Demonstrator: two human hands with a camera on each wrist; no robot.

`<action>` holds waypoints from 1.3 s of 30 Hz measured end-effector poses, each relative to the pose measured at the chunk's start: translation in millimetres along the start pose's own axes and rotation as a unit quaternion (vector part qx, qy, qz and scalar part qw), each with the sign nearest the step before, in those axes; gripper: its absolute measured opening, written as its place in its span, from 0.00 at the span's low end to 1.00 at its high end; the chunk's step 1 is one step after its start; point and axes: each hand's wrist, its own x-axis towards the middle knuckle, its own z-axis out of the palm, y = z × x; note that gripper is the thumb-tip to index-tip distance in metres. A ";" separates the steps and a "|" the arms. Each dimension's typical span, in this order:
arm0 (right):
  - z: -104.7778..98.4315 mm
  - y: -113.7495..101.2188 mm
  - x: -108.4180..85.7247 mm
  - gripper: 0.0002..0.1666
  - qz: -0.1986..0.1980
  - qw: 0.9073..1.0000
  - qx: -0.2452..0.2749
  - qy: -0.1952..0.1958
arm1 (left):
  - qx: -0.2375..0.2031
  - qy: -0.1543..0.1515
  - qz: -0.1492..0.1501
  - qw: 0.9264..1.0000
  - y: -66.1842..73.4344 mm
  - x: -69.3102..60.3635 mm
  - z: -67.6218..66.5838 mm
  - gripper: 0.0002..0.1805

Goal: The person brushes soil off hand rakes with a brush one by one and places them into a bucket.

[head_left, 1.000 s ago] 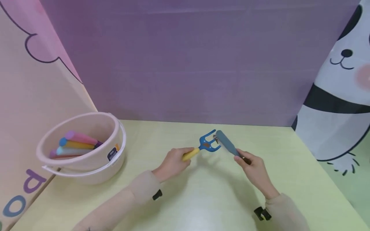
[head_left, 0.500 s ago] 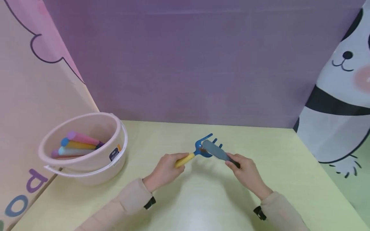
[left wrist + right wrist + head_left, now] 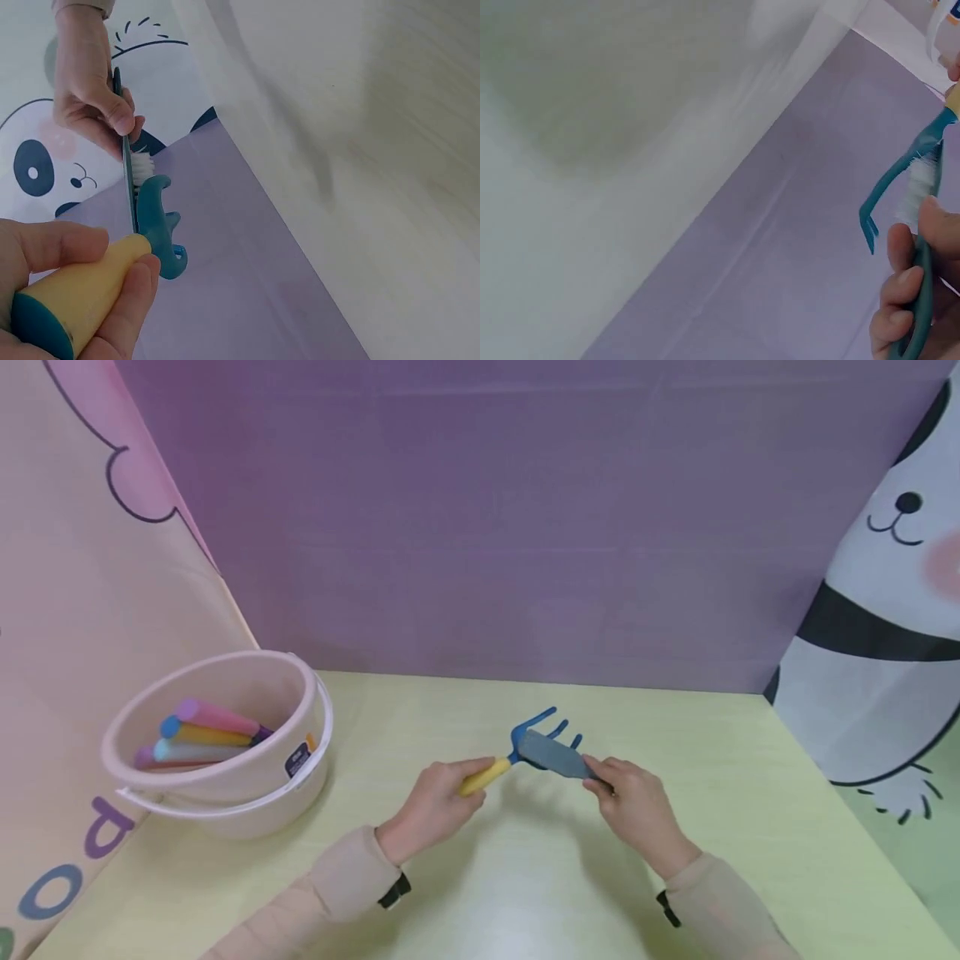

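My left hand point(image 3: 433, 803) grips the yellow handle of a small blue hand rake point(image 3: 517, 737), whose tines point up and to the right above the table. A grey-blue brush point(image 3: 555, 755) is held by its handle in my right hand point(image 3: 637, 806). Its flat back faces up and covers part of the rake head. In the left wrist view the white bristles point(image 3: 141, 166) lie against the blue rake head point(image 3: 154, 214). The right wrist view also has the bristles point(image 3: 921, 180) touching the rake near the base of its tines.
On the left of the pale table point(image 3: 525, 893) stands a light pink bucket point(image 3: 247, 810) with a white handle, several coloured-handled things point(image 3: 217, 718) lying inside. A purple backdrop point(image 3: 487, 527) rises behind the table, and a panda print point(image 3: 877, 693) is at the right.
The brush has moved left and down, from the tine tips onto the rake head, and now lies flatter. The rake has tilted, its tines turned more to the right. Both hands keep their grip.
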 end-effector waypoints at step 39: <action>2.4 -2.8 -4.5 0.19 0.153 0.972 0.152 -0.096 | 0.054 0.034 0.026 0.998 -13.0 -1.3 1.1 0.23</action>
